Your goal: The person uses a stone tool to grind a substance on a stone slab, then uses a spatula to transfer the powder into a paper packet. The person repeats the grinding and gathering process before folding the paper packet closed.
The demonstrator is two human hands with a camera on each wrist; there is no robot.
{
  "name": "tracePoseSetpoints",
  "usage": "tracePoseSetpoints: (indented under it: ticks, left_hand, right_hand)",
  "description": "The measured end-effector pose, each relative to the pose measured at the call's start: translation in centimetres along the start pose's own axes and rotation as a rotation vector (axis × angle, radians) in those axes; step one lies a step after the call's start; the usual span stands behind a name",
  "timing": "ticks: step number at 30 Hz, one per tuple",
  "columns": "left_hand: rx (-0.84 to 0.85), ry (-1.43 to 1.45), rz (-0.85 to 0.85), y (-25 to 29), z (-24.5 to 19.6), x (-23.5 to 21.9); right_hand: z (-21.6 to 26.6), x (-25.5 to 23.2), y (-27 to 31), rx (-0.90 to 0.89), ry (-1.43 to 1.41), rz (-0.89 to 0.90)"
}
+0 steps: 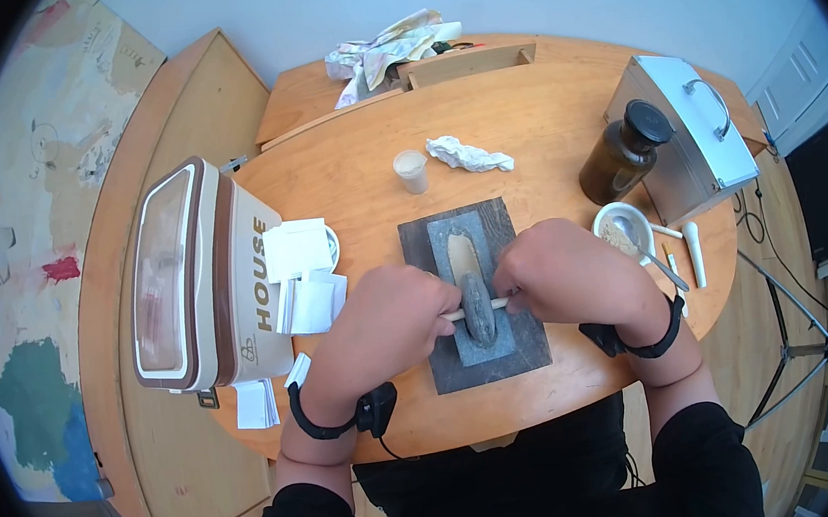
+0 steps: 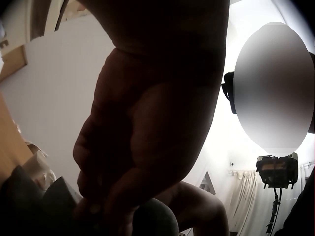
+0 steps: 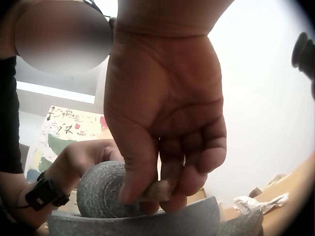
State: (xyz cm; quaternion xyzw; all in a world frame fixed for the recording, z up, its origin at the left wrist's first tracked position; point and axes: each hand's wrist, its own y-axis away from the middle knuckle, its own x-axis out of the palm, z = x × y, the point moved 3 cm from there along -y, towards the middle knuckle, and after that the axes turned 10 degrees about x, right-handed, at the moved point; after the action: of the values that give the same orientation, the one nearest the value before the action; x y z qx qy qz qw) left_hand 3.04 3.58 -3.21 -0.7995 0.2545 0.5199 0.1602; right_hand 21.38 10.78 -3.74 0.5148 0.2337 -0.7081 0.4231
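A grey stone grinding wheel (image 1: 479, 314) stands on edge in a boat-shaped stone trough (image 1: 444, 239), over a strip of pale powder (image 1: 460, 252). Under the trough lies a dark square board (image 1: 532, 342). My left hand (image 1: 401, 305) grips the left end of the wheel's wooden handle (image 1: 455, 315). On the other side, my right hand (image 1: 557, 270) holds the handle's right end. The right wrist view shows thumb and fingers pinching the handle stub (image 3: 160, 191) beside the wheel's rough face (image 3: 101, 189). In the left wrist view the left hand (image 2: 147, 123) is dark, its fingertips partly hidden.
To the right are a white bowl (image 1: 608, 218) of powder with a spoon (image 1: 670, 274), a white pestle (image 1: 695, 253), a brown jar (image 1: 623, 154) and a metal case (image 1: 671, 184). A plastic cup (image 1: 412, 172) and crumpled tissue (image 1: 469, 153) lie beyond. Papers (image 1: 311, 303) and a cream box (image 1: 227, 286) stand left.
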Motion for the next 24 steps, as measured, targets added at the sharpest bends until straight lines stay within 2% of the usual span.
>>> tracePoseSetpoints:
  ticks: [2,5,7,10,15,24]
  left_hand:
    - [0.002,-0.009,0.018,-0.1,0.0,0.1]
    - [-0.026,0.024,-0.077,-0.4,0.9,0.3]
    - [-0.054,-0.061,-0.188,-0.9,1.5,-0.2]
    - [-0.053,-0.104,-0.262,-1.1,2.4,-0.3]
    - [-0.077,-0.095,-0.274,-1.2,2.8,-0.3]
    - [-0.073,-0.058,-0.213,-1.0,1.8,-0.2]
  right_hand:
    - [0.0,-0.2,-0.1,0.031,0.018,-0.021]
    - [-0.4,-0.1,-0.8,0.090,0.070,-0.082]
    - [-0.8,-0.1,-1.3,0.119,0.105,-0.121]
    - [-1.2,-0.3,-1.8,0.129,0.093,-0.210]
    - [-1.4,-0.4,-1.9,0.132,0.058,-0.286]
    - [-1.1,0.0,-1.5,0.084,0.096,-0.224]
